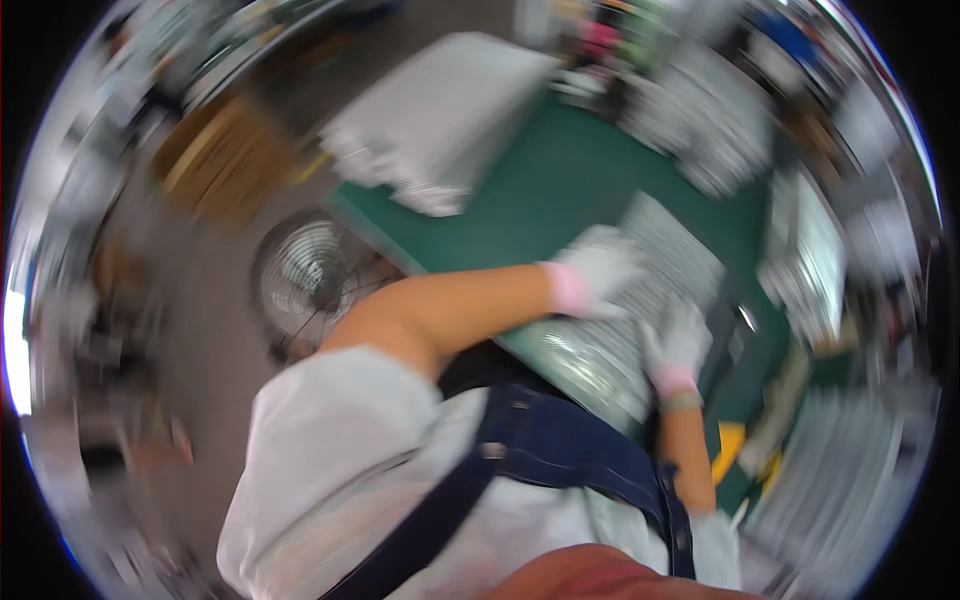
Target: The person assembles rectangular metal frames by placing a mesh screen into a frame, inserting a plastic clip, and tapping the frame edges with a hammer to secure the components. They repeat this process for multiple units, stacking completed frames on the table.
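A grey, striped-looking flat packet (672, 258) lies at an angle on the green table in front of me, blurred by motion. Its near part (590, 372) shines like clear plastic film. My left hand (600, 268), in a white glove with a pink cuff, rests on the packet's left side, thumb apart from the fingers. Lower down, on the packet's right edge, my right hand (680, 345) wears the same kind of glove, its fingers stretched out and its thumb spread. Neither hand visibly wraps round anything.
The green table (545, 165) carries a large white bag-like stack (445, 110) at its far left and grey plastic-wrapped bundles (705, 115) at the back. A shiny pack (812, 262) stands right. A floor fan (308, 268) and brown cardboard (228, 158) are to the left.
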